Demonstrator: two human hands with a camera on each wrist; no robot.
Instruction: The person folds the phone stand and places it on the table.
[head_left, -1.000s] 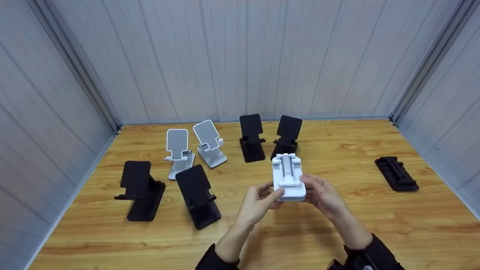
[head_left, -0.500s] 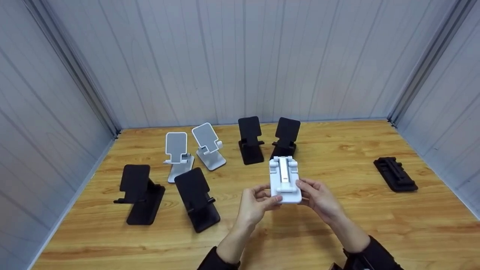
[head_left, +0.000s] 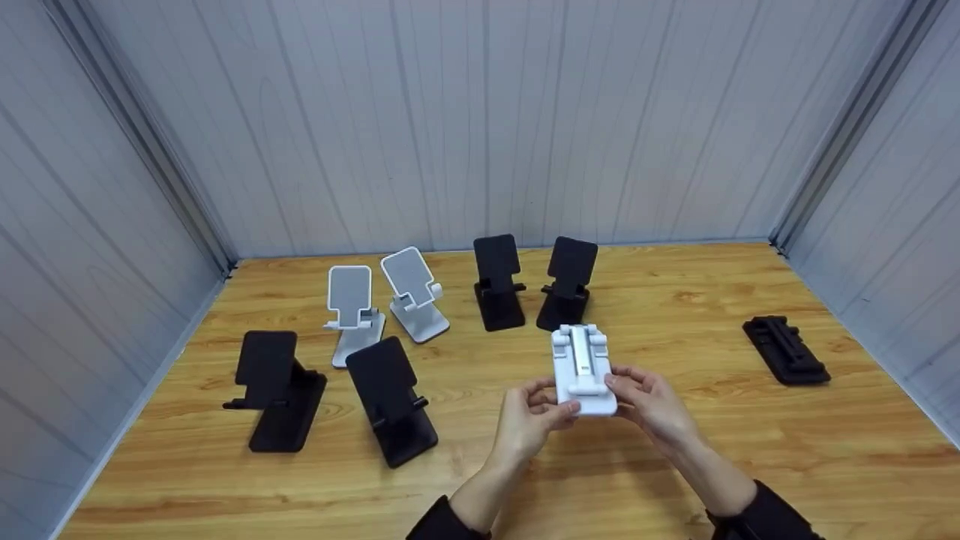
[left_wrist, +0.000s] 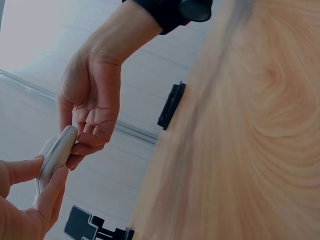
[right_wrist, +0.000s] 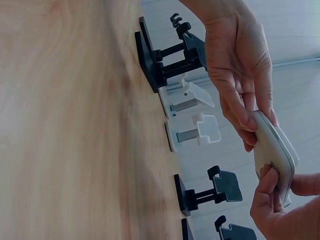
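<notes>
Between both hands is a white folding phone stand [head_left: 584, 375], folded flat, with its hinged arm facing up. My left hand [head_left: 526, 420] pinches its lower left corner, thumb on top and fingers beneath. On the right edge, my right hand [head_left: 654, 405] grips it with the thumb on top. Both wrist views show the stand [left_wrist: 56, 155] edge-on, held up above the tabletop. In the right wrist view its smooth underside [right_wrist: 270, 150] is visible, with fingers of both hands against it.
Two unfolded black stands [head_left: 274, 390] are at the left, two white ones [head_left: 350, 300] behind them, and two more black ones [head_left: 498, 281] at the back middle. A folded black stand [head_left: 787, 350] lies at the right. Panel walls [head_left: 450, 120] enclose the wooden table [head_left: 675, 300].
Both hands keep hold of the white phone stand. It has shifted slightly left, then right and lower in the head view, tilting a little. The other stands stay in place.
</notes>
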